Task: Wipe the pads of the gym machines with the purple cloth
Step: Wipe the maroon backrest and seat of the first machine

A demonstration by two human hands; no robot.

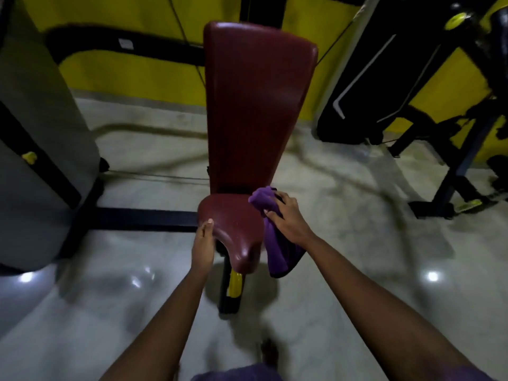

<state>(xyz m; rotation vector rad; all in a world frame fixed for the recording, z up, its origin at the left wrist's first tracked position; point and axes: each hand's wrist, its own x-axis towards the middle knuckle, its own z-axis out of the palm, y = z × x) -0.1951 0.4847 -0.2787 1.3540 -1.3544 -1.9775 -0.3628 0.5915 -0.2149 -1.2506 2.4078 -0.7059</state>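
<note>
- Back pad (255,105): tall maroon vinyl, upright, rising up and away from both hands. Glossy. Judged firm foam on a rigid board, so it takes pressure and won't flex. The slick face should let a cloth glide.
- Seat pad (231,224): same maroon vinyl, saddle-shaped, sits between the two hands with its nose pointing toward the wearer. Fixed on a black/yellow post (235,284) below the grips. Not a thing to lift, only to brace against.
- Purple cloth (275,251): at the seat's R edge. Top is bunched under the R hand, touching the pad. The rest hangs slack below the grip, off the pad's side. Judged light, soft and limp, prob. microfibre, no stiffness. Best held as a wad in the palm. The loose tail may drag or snag on the post, so gather it in.
- R hand (288,218): fingers curled over the bunched cloth, clamping it against the seat's R rim.
- L hand (203,240): holds nothing. Fingers look straight, laid along the seat's L rim, thumb tip on top, prob. steadying. Can't see if the fingers hook under.
- Writing: small white label (126,44) on the black frame, far up-left of the L hand. Blurred, unreadable. No brand visible on pads or cloth.
</note>
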